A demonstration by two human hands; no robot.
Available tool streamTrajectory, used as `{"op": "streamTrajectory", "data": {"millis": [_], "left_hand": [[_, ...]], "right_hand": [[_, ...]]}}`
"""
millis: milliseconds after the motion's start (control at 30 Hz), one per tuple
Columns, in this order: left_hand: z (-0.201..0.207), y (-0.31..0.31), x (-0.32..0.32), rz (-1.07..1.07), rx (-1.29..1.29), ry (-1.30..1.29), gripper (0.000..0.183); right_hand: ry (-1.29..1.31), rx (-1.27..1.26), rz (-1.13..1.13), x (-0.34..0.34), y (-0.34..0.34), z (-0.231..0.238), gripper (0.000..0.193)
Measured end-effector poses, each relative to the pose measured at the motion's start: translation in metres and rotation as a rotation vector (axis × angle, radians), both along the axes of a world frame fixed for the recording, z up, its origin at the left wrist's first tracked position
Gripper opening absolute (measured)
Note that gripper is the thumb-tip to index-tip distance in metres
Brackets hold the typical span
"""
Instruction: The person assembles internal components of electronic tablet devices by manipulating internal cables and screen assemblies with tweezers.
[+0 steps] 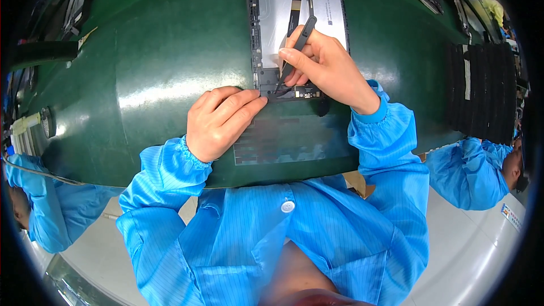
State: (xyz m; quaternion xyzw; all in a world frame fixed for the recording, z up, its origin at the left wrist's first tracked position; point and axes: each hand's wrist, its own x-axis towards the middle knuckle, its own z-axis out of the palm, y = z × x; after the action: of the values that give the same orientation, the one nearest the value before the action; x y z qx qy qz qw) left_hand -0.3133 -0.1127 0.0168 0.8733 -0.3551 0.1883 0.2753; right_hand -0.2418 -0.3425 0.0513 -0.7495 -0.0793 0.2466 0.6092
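Looking down from the head view: one opened tablet chassis (298,28) lies flat on the green surface (170,68), its frame holding two pale panels and a dark strip between them. Right hand (324,67) is pinched closed around one pair of dark tweezers (292,59), tips down at the chassis's lower edge. Left hand (218,122) rests curled, fingertips pressing that same edge, holding nothing. Two stacks of black trays (481,90) sit well apart at right.
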Motion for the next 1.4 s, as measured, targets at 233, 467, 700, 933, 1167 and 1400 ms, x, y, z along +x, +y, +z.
{"op": "streamTrajectory", "data": {"millis": [233, 467, 700, 933, 1167, 1400], "left_hand": [[0.001, 0.001, -0.003, -0.003, 0.054, 0.0, 0.038], [0.007, 0.001, -0.006, -0.011, 0.232, -0.059, 0.048], [0.01, 0.003, 0.0, -0.039, 0.219, 0.007, 0.047], [0.008, 0.004, 0.005, -0.058, 0.171, -0.013, 0.049], [0.003, 0.003, 0.007, -0.053, 0.144, -0.032, 0.048], [0.001, 0.004, 0.007, -0.077, 0.153, -0.028, 0.052]], "right_hand": [[-0.01, -0.013, -0.007, -0.001, 0.0, 0.0, 0.026], [-0.009, -0.024, -0.009, -0.002, -0.001, 0.003, 0.024], [-0.087, 0.034, -0.148, -0.018, -0.027, 0.009, 0.02], [-0.254, -0.087, -0.074, -0.029, -0.039, -0.004, 0.016], [-0.207, 0.038, -0.125, -0.027, -0.033, -0.005, 0.015], [-0.157, 0.039, -0.163, -0.028, -0.03, -0.005, 0.015]]}}
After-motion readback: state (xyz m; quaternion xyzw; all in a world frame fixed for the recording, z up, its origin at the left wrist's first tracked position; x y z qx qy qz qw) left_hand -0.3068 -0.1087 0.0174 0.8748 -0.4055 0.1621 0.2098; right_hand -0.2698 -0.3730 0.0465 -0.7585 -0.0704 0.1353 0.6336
